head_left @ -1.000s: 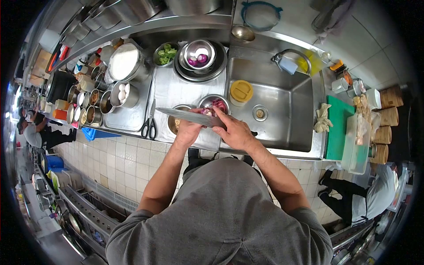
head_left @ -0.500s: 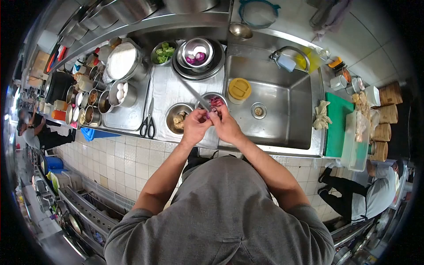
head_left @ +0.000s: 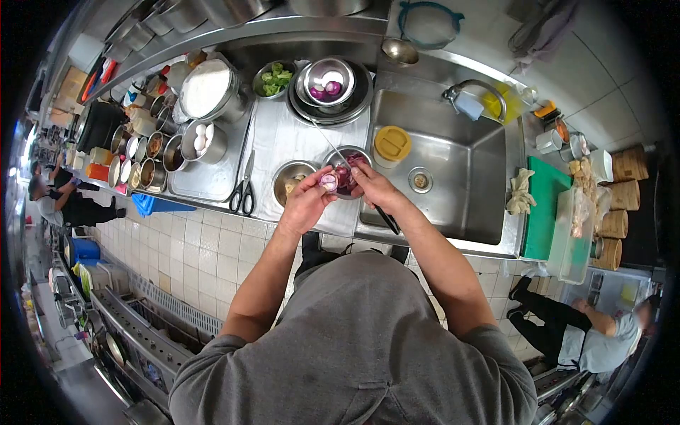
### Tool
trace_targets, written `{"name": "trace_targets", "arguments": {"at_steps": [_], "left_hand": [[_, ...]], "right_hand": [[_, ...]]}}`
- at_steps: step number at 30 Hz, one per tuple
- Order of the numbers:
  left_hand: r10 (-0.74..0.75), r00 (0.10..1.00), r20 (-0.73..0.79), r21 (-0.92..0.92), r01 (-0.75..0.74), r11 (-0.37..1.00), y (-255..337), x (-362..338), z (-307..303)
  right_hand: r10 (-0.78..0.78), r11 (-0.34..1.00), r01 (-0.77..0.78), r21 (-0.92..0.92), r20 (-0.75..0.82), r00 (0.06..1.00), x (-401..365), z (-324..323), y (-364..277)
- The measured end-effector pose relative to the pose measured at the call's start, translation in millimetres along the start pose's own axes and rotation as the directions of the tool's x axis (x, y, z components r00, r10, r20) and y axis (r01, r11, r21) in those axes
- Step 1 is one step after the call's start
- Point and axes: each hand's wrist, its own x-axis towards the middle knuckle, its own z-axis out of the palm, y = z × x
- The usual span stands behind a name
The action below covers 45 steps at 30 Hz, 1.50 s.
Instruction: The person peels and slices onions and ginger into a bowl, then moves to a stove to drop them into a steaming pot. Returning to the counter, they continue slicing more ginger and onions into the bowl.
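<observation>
My left hand (head_left: 304, 204) pinches a red onion (head_left: 329, 181), its pale cut end facing up. In my right hand (head_left: 380, 191) is a knife (head_left: 387, 221); its black handle points down toward me and its thin blade runs up and left past the onion. Just beyond both hands sits a steel bowl (head_left: 365, 153) with dark red onion pieces or skins in it, partly covered by my fingers. Left of that, another steel bowl (head_left: 278, 185) contains light brown chunks. Farther back, a small steel bowl (head_left: 345, 65) with purple and white peeled onions rests on stacked pans (head_left: 365, 106).
Scissors (head_left: 244, 195) lie left of the bowls. A sink (head_left: 467, 191) is at right, with a yellow-lidded container (head_left: 392, 144) on its left side. Eggs fill a pot (head_left: 217, 145); greens fill a bowl (head_left: 262, 88). A co-worker (head_left: 595, 329) is at lower right.
My hands have moved apart slightly. The onion's cut end now shows in my left hand, and the knife's black handle has come into sight below my right hand. The view has shifted slightly.
</observation>
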Motion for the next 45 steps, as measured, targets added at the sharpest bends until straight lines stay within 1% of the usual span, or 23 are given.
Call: {"name": "trace_targets", "arguments": {"at_steps": [2,6,8,9,10,11,12,14,15,17,19,21,23,25,29,33,35,36,38,41,43,44,45], "left_hand": [[-0.014,0.999,-0.037,-0.004,0.014,1.000,2,-2,1],[0.014,1.000,-0.023,-0.021,-0.015,1.000,1,-2,-3],[0.036,0.998,-0.041,-0.010,-0.037,0.999,-2,1,-6],[0.099,0.994,-0.039,0.033,-0.097,0.995,-4,1,-8],[0.161,0.986,-0.033,0.075,-0.158,0.984,-4,2,-7],[0.162,0.986,-0.035,0.074,-0.159,0.984,-3,4,-7],[0.163,0.985,-0.059,0.070,-0.158,0.985,-1,5,-6],[0.165,0.983,-0.086,0.065,-0.160,0.985,1,8,-8],[0.166,0.984,-0.066,0.062,-0.162,0.985,0,9,-14],[0.165,0.985,-0.045,0.059,-0.162,0.985,-3,12,-16],[0.212,0.973,-0.094,0.069,-0.206,0.976,-6,13,-13],[0.171,0.981,-0.089,0.040,-0.168,0.985,-7,13,-10],[0.130,0.988,-0.081,0.012,-0.130,0.991,-8,15,-8],[0.135,0.991,-0.017,-0.004,-0.135,0.991,-12,19,-10],[0.105,0.994,0.001,0.012,-0.105,0.994,-14,17,-10],[0.049,0.999,0.011,0.068,-0.049,0.996,-15,15,-4],[0.042,0.999,0.018,0.070,-0.043,0.997,-17,17,-10],[0.030,0.998,0.053,0.097,-0.035,0.995,-15,18,-12],[0.016,0.996,0.086,0.123,-0.027,0.992,-11,16,-16],[-0.036,0.985,0.168,0.188,0.004,0.982,-1,10,-21],[-0.094,0.974,0.208,0.313,0.025,0.949,3,11,-27],[-0.094,0.974,0.208,0.314,0.025,0.949,3,13,-29],[-0.122,0.981,0.150,0.238,0.084,0.968,4,14,-29]], "right_hand": [[-0.109,0.982,0.103,-0.156,-0.029,0.994,-8,8,-8],[-0.057,0.965,0.044,-0.257,-0.041,0.998,-7,12,-22],[-0.038,0.963,0.001,-0.271,-0.132,0.991,2,13,-14],[-0.037,0.963,0.000,-0.271,-0.132,0.991,7,13,-6],[-0.164,0.963,0.135,-0.234,-0.110,0.980,11,12,3],[-0.289,0.944,0.267,-0.196,-0.091,0.953,14,10,12],[-0.287,0.944,0.266,-0.197,-0.089,0.954,9,10,13],[-0.461,0.842,0.432,-0.324,-0.013,0.888,-11,12,5],[-0.460,0.842,0.431,-0.325,-0.012,0.888,-27,15,-6],[-0.425,0.749,0.402,-0.526,0.084,0.901,-60,20,-34],[-0.385,0.746,0.367,-0.556,0.090,0.919,-72,20,-44],[-0.345,0.741,0.331,-0.584,0.092,0.934,-72,18,-40],[-0.497,0.643,0.427,-0.635,0.078,0.864,-62,15,-23],[-0.517,0.606,0.419,-0.676,0.065,0.853,-62,14,-22],[-0.504,0.532,0.373,-0.760,0.069,0.861,-59,16,-18],[-0.614,0.564,0.453,-0.691,0.017,0.790,-49,15,-8],[-0.504,0.648,0.404,-0.646,0.035,0.863,-54,13,-17],[-0.504,0.647,0.404,-0.646,0.035,0.863,-53,12,-17],[-0.531,0.695,0.503,-0.513,0.105,0.841,-52,8,-14],[-0.497,0.702,0.514,-0.493,0.178,0.849,-60,9,-22],[-0.475,0.731,0.491,-0.473,0.163,0.865,-58,12,-20],[-0.453,0.760,0.467,-0.452,0.146,0.879,-56,15,-19],[-0.454,0.760,0.467,-0.452,0.146,0.879,-48,17,-12]]}}
